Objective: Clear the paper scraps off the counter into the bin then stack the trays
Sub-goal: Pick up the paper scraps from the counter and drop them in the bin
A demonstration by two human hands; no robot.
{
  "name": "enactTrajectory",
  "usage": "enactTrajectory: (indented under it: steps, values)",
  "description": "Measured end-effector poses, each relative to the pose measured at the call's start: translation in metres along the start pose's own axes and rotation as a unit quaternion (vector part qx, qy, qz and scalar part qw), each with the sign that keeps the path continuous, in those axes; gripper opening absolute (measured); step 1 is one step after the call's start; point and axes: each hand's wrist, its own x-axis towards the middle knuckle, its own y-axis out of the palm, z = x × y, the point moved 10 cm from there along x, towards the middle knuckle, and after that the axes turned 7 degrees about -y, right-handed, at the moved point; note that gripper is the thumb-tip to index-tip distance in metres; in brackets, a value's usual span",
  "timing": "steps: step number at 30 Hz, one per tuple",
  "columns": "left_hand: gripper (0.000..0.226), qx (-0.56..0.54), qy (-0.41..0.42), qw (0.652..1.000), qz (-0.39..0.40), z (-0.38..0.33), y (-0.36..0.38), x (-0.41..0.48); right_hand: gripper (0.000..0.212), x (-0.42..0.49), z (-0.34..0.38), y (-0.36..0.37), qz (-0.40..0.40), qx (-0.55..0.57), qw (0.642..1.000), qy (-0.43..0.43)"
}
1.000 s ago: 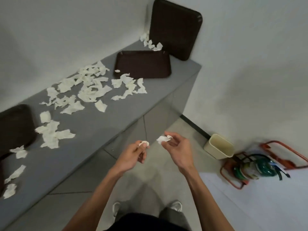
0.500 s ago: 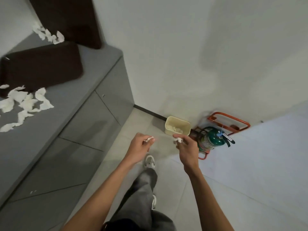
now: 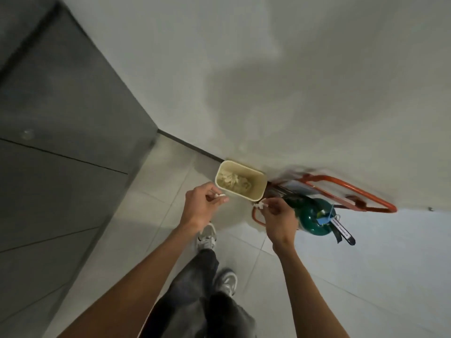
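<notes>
- Scrap-clearing step under way: the left hand pinches a white scrap between thumb and curled fingers, and the right hand pinches a second scrap the same way.
- The cream bin stands at the floor's far edge against the wall, with crumpled paper already inside.
- Both hands hover just short of the bin's near rim. The next move likely calls for reaching over the opening and loosening each pinch; light paper could drift wide.
- The counter top and trays are out of frame; only the grey cabinet front shows, so the scraps remaining cannot be told.
- The orange stand is blurred, and the green extinguisher sits partly behind the right hand.
</notes>
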Motion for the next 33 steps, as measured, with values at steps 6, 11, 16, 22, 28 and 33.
enactTrajectory:
  steps: [6, 11, 16, 22, 28, 33]
  values:
    - [0.009, 0.091, 0.075, 0.993, 0.000, 0.037, 0.075, 0.113, 0.011, 0.119, -0.072, 0.071, 0.045, -0.150, 0.986, -0.053]
    - [0.017, 0.248, 0.080, 0.965, 0.038, 0.088, 0.161, 0.194, 0.023, 0.200, -0.144, 0.154, 0.134, -0.243, 0.958, -0.076]
    - [0.032, 0.405, 0.157, 0.897, 0.078, 0.111, 0.243, 0.252, 0.029, 0.253, -0.170, 0.208, 0.177, -0.288, 0.937, -0.083]
    - [0.027, 0.426, 0.076, 0.887, 0.159, 0.146, 0.274, 0.286, 0.041, 0.277, -0.202, 0.251, 0.297, -0.377, 0.875, -0.067]
    - [0.034, 0.364, 0.081, 0.917, 0.140, 0.095, 0.214, 0.240, 0.034, 0.241, -0.130, 0.208, 0.240, -0.385, 0.883, -0.123]
    - [0.041, 0.346, 0.144, 0.926, 0.043, 0.026, 0.115, 0.162, 0.041, 0.171, -0.023, 0.152, 0.198, -0.265, 0.926, -0.184]
